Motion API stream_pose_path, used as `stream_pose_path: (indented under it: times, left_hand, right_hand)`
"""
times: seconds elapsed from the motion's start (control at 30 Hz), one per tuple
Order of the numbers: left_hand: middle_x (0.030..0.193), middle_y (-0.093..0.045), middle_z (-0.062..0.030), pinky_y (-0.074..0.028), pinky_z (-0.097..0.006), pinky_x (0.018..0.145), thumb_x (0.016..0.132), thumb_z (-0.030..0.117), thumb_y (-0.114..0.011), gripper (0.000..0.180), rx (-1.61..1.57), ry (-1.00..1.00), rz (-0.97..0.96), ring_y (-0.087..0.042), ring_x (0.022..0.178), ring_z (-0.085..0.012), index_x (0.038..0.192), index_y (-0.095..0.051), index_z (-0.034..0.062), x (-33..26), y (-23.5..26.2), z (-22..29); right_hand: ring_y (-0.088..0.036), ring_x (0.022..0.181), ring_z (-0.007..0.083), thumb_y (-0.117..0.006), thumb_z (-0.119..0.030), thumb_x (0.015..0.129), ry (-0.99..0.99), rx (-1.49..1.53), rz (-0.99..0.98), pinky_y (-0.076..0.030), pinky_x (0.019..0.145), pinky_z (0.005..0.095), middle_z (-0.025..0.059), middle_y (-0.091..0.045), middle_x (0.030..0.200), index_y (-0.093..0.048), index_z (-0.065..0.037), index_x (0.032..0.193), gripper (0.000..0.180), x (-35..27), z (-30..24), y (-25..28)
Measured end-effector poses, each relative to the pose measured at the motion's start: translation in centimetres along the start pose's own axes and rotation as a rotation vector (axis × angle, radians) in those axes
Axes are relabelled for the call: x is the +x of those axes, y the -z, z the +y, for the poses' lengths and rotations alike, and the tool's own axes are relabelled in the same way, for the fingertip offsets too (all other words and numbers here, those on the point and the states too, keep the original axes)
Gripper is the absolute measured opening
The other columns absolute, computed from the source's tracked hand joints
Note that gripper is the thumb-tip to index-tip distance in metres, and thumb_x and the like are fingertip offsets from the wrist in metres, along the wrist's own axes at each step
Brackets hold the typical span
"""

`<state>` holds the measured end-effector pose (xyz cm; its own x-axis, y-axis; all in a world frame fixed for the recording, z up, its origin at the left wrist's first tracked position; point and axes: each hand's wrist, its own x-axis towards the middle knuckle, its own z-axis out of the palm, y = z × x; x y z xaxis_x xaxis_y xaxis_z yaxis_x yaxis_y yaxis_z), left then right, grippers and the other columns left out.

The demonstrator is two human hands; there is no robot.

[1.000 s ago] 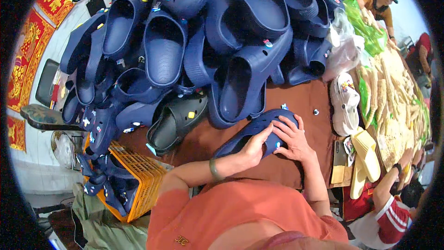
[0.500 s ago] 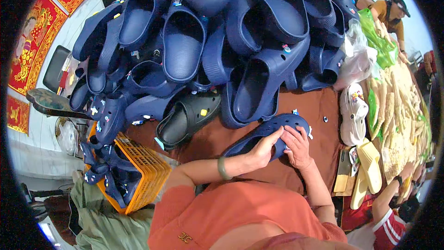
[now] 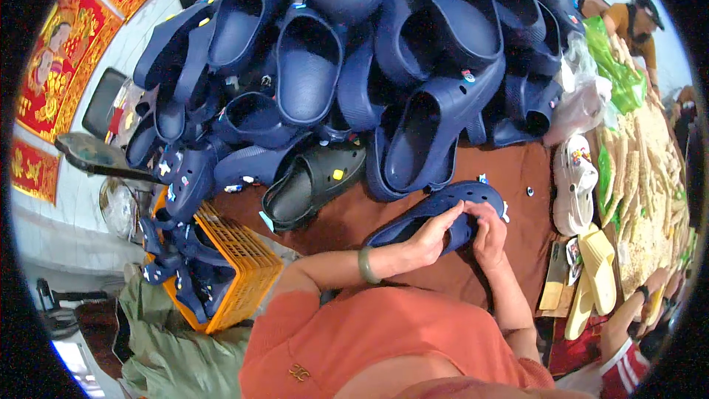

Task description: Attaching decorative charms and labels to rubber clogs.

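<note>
Navy foam fills most of my view: a heap of clogs (image 3: 354, 66) piled across the upper half of the frame, on a table (image 3: 354, 218) under a brown cloth. Just right of centre, lower down, I have one navy clog (image 3: 436, 214) between both hands. Over the last second it has swung a little, toe now pointing more to the upper right, and both hands have slid in tighter. My left hand (image 3: 430, 240) has a firm grip on the near edge from below; my right hand (image 3: 489, 235) is closed on the toe end, fingers curled over the holes. I judge I am working at the upper, likely seating a charm. A black clog (image 3: 314, 181) lies left of it, an orange crate (image 3: 236, 266) lower left.
</note>
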<state>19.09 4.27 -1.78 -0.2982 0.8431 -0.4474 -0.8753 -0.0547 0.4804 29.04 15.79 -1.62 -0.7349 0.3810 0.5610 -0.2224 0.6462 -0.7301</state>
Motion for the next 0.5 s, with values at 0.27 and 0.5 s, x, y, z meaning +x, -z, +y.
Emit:
stream_pose_path:
  times: [0.27, 0.5]
  left_hand:
    - [0.121, -0.058, -0.012, -0.044, -0.038, 0.096, 0.097, 0.032, -0.046, 0.043, 0.082, 0.048, -0.057, -0.057, 0.109, -0.0229, 0.126, -0.049, 0.0009, -2.4, -1.5, 3.7]
    - [0.12, -0.06, -0.0138, -0.045, -0.042, 0.096, 0.095, 0.022, -0.047, 0.035, 0.118, 0.061, -0.044, -0.059, 0.107, -0.0268, 0.122, -0.053, -0.0007, -2.1, -1.9, 3.7]
  right_hand:
    - [-0.061, 0.087, 0.0316, -0.056, -0.006, 0.087, -0.211, -0.217, 0.28, -0.049, 0.08, 0.0388, 0.015, -0.063, 0.093, -0.059, -0.004, 0.106, 0.019, 2.1, 1.2, 1.3]
    - [-0.061, 0.086, 0.0339, -0.056, -0.011, 0.085, -0.359, -0.463, 0.26, -0.049, 0.077, 0.0417, 0.0153, -0.063, 0.089, -0.06, -0.005, 0.097, 0.014, -0.3, 6.5, 4.2]
